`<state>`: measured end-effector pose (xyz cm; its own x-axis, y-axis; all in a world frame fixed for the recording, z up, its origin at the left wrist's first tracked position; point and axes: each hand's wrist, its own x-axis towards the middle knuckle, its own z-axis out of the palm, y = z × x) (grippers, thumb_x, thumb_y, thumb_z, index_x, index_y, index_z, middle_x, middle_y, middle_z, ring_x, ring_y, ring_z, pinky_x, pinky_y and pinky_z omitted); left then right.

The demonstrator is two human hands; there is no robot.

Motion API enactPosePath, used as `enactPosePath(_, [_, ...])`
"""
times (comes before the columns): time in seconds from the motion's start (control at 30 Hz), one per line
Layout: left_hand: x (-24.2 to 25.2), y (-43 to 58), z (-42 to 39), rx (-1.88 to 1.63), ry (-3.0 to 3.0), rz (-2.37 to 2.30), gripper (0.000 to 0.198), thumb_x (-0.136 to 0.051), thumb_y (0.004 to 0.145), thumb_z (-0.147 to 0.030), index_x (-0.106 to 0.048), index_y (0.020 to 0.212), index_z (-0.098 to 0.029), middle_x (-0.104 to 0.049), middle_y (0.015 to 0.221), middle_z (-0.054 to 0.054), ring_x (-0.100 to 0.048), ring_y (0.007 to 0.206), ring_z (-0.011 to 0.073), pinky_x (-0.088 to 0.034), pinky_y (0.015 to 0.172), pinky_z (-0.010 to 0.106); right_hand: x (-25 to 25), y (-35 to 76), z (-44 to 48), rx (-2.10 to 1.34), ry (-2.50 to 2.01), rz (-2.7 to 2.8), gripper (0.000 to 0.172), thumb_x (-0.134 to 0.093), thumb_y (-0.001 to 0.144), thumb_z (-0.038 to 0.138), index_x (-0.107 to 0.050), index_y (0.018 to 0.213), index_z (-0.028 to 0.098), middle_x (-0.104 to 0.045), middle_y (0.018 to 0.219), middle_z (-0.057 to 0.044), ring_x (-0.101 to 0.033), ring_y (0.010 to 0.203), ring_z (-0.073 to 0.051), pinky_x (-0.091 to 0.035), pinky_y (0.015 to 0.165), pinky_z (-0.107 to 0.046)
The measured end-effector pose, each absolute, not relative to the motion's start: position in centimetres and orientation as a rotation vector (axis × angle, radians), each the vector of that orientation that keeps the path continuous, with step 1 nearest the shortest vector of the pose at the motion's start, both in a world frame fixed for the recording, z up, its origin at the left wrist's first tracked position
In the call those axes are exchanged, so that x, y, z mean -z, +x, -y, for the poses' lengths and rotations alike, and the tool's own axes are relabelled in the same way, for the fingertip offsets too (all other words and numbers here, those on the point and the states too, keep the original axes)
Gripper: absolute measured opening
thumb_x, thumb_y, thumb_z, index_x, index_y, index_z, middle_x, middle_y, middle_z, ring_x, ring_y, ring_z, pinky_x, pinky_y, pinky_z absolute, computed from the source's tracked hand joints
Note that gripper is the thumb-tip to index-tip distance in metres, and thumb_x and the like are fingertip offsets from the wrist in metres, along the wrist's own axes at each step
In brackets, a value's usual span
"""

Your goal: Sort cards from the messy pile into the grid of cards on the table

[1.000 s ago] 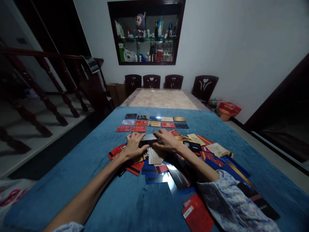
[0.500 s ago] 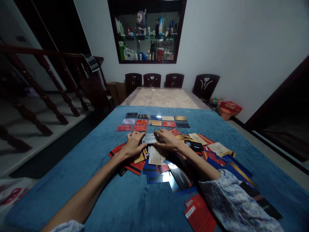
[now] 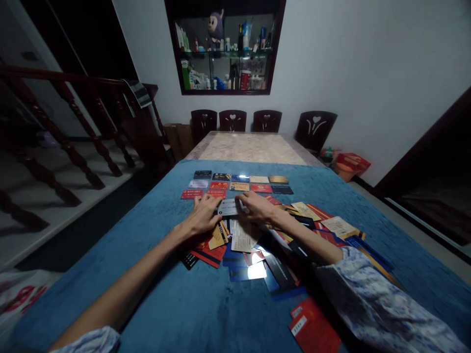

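Between my two hands is a silver-grey card (image 3: 228, 207) with printed digits, held just above a loose heap of cards. My left hand (image 3: 204, 214) pinches its left end, and my right hand (image 3: 254, 208) grips its right end. Beyond them, cards lie face up in neat rows, among them a red card (image 3: 192, 194) at the near left, a black card (image 3: 202, 174) and a gold card (image 3: 278, 179). Under and around my hands the heap holds a yellow card (image 3: 219, 236), a cream card (image 3: 245, 238) and several red, blue and black ones.
A blue cloth (image 3: 158, 294) covers the near part of the table. Two red cards or sleeves (image 3: 314, 326) lie at the near right. Dark chairs (image 3: 232, 120) stand at the far end, with a wooden railing (image 3: 73, 127) to the left.
The view has shifted slightly, so the cards sit a little further right. Both hands keep hold of the silver-grey card, with little other movement.
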<state>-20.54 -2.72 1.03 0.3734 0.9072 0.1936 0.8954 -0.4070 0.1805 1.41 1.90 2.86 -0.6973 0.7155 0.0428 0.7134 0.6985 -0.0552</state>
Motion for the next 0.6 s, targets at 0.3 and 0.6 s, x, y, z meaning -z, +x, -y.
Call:
enactPosePath(0.3, [-1.9, -22.7, 1.4, -0.393, 2.634, -1.773, 0.041, -0.062, 0.082, -0.020, -0.058, 0.123, -0.020, -0.057, 0.128, 0.014, -0.043, 0.123, 0.0343, -0.034, 0.101, 0.056, -3.4, -1.8, -3.1, 0.163, -1.231, 2.840, 0.039, -0.059, 0.088, 0.036, -0.061, 0.122, 0.017, -0.057, 0.123, -0.019, -0.049, 0.116, -0.032, -0.047, 0.087, -0.041])
enactPosePath(0.6, [-2.8, -25.9, -1.5, -0.299, 2.586, -1.906, 0.045, -0.060, 0.078, -0.014, -0.059, 0.122, -0.023, -0.057, 0.129, 0.012, -0.043, 0.123, 0.0337, -0.033, 0.098, 0.055, -4.7, -5.3, -5.3, 0.140, -1.185, 2.855, 0.034, -0.058, 0.088, 0.035, -0.064, 0.116, 0.015, -0.056, 0.125, -0.018, -0.049, 0.118, -0.032, -0.049, 0.086, -0.039])
